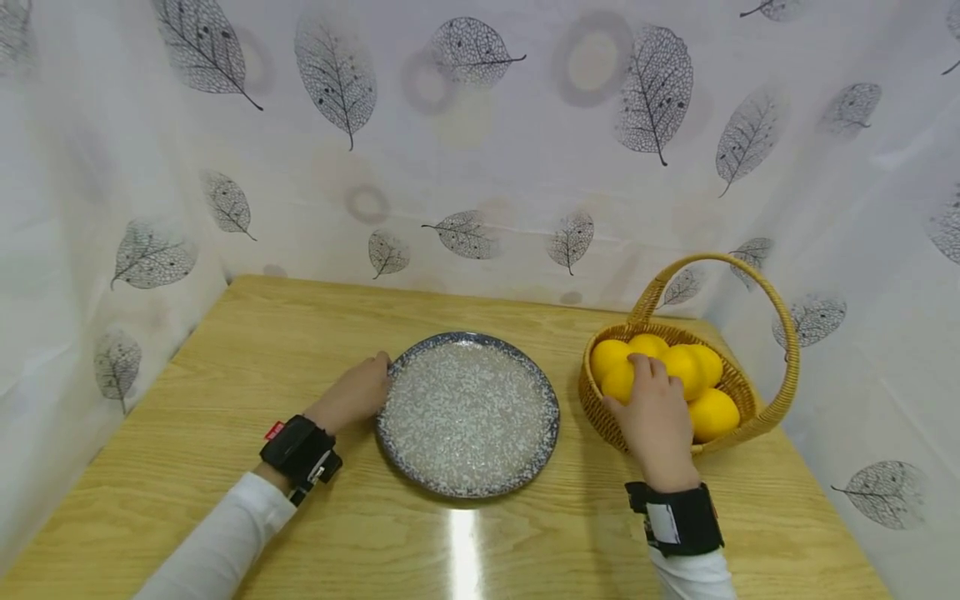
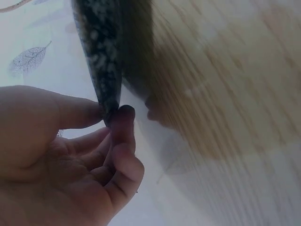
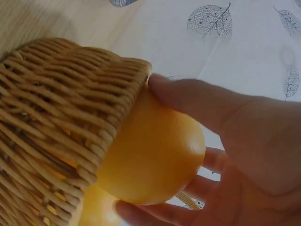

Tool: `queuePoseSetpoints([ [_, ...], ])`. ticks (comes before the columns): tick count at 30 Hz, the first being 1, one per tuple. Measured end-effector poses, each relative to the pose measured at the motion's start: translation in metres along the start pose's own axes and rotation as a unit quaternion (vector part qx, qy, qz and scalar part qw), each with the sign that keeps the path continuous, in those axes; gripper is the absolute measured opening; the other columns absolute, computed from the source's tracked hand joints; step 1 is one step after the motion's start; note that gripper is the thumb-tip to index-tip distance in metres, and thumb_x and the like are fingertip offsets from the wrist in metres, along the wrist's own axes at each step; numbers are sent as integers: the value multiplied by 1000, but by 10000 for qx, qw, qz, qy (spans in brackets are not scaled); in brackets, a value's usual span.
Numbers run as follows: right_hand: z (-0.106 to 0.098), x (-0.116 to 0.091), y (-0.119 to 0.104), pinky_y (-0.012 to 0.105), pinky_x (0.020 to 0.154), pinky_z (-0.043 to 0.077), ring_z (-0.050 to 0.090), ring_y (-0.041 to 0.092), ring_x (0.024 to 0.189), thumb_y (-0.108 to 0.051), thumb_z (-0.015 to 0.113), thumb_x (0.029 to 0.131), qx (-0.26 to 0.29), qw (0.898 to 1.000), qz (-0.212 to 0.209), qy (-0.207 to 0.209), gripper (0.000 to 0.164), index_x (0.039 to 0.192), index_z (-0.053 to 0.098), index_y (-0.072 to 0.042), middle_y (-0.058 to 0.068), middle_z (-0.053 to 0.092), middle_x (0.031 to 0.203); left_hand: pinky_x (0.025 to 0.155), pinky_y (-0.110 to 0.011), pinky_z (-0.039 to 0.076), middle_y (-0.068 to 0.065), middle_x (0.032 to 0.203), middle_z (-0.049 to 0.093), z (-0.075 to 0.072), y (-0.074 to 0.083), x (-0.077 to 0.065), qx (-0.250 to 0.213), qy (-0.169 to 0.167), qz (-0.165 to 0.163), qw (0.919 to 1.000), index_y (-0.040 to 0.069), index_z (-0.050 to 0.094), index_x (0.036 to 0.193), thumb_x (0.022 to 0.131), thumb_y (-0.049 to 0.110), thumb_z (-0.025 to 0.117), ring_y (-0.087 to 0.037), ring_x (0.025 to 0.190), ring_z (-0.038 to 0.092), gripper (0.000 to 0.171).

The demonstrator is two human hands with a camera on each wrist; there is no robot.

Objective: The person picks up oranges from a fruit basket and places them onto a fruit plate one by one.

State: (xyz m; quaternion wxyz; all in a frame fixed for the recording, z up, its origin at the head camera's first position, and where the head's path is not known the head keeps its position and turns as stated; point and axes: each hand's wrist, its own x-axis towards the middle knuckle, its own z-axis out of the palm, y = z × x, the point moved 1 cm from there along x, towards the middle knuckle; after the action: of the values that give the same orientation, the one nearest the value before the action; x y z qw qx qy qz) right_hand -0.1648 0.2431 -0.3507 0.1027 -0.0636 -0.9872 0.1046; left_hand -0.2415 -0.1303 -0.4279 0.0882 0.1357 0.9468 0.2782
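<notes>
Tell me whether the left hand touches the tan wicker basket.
No: the left hand pinches the round, grey, speckled plate at its rim, away from the basket.

The plate (image 1: pixel 467 417) lies on the worktop (image 1: pixel 300 325), left of the basket (image 1: pixel 594 410), which holds fruit (image 1: pixel 714 415); a curtain (image 1: pixel 517 158) hangs behind.

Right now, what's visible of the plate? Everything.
The plate is round and shallow, with a glossy, speckled pale-grey face and a darker speckled rim, like glazed ceramic. It is face up and bare on the wooden table, left of the basket in the head view. The left hand pinches its left edge; whether it lies fully flat is unclear.
</notes>
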Motion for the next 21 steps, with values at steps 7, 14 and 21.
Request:
queuePoseSetpoints([
  [7, -9, 10, 4, 57, 81, 49, 54, 51, 102, -24, 86, 79, -359, 9977, -564, -101, 71, 131, 50, 9, 37, 59, 125, 72, -41, 53, -20, 94, 64, -2, -5, 4, 114, 82, 164, 9998, -12, 54, 112, 103, 9, 50, -25, 82, 59, 23],
  [14, -17, 14, 0, 57, 82, 49, 53, 52, 101, -25, 87, 77, -353, 9972, -613, -232, 73, 132, 55, 11, 37, 57, 125, 78, -43, 54, -22, 98, 64, 1, -7, 9, -77, -99, -83, 9999, -14, 52, 116, 104, 12, 52, -26, 84, 59, 28],
  [21, -26, 20, -14, 63, 88, 47, 47, 56, 109, -25, 80, 82, -63, 9980, -628, 82, 74, 139, 50, 11, 40, 48, 128, 88, -50, 55, -30, 108, 65, 0, -3, 10, -84, -140, -13, 9999, -18, 48, 123, 103, 8, 52, -34, 98, 65, 33],
])
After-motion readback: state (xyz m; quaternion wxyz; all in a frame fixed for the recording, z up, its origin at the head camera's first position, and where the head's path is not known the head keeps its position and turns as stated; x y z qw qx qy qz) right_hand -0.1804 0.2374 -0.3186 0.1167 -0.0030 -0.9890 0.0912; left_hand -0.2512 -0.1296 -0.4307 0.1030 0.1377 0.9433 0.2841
